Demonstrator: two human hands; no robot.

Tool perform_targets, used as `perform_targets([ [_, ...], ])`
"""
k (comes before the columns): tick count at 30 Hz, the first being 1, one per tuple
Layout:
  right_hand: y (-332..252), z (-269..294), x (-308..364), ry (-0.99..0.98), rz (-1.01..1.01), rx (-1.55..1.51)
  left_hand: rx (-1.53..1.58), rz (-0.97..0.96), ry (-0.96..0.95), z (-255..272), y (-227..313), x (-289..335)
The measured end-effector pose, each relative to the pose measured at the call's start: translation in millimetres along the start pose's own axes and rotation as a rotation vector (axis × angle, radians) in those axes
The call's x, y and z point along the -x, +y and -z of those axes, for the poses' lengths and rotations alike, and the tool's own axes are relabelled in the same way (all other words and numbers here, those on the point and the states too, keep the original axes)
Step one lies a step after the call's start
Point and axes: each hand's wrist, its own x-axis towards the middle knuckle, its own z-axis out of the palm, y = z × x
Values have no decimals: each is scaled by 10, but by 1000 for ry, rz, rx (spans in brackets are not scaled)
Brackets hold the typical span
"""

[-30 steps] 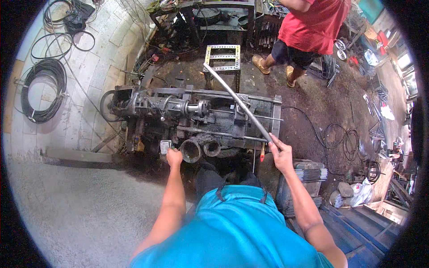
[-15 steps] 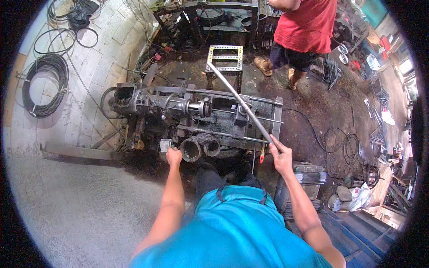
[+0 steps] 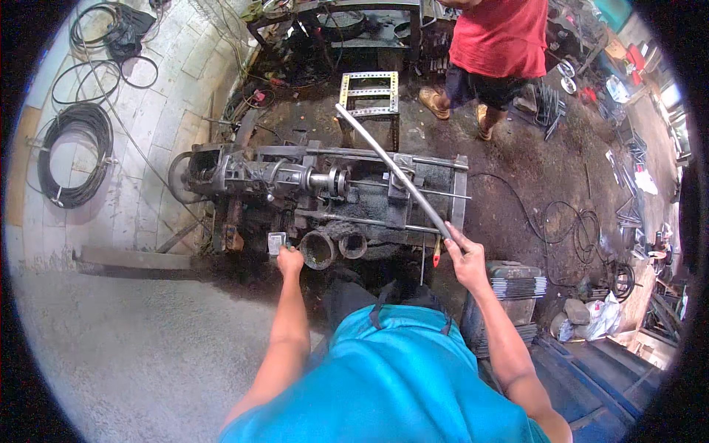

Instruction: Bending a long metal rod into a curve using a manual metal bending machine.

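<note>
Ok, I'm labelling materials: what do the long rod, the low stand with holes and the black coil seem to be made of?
The long rod: metal, perhaps steel; smooth and grey, with a bright streak of shine.
The low stand: likely metal, pale and worn-looking, with neat rows of holes.
The black coil: dull finish; thin loops suggest wire or coated cable, I can't tell which.
</note>
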Motion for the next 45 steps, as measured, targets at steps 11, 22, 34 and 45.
perform_targets([
  [11,134,8,-28,0,38,-56,-9,44,-19,-51,20,-36],
  [22,158,-63,-10,5,66,-79,-4,54,47,-55,5,11],
  [34,100,-54,-26,6,56,-50,3,11,37,-56,10,-15],
  [45,76,-44,-19,-10,-4,-31,-21,7,0,-40,-47,-40],
])
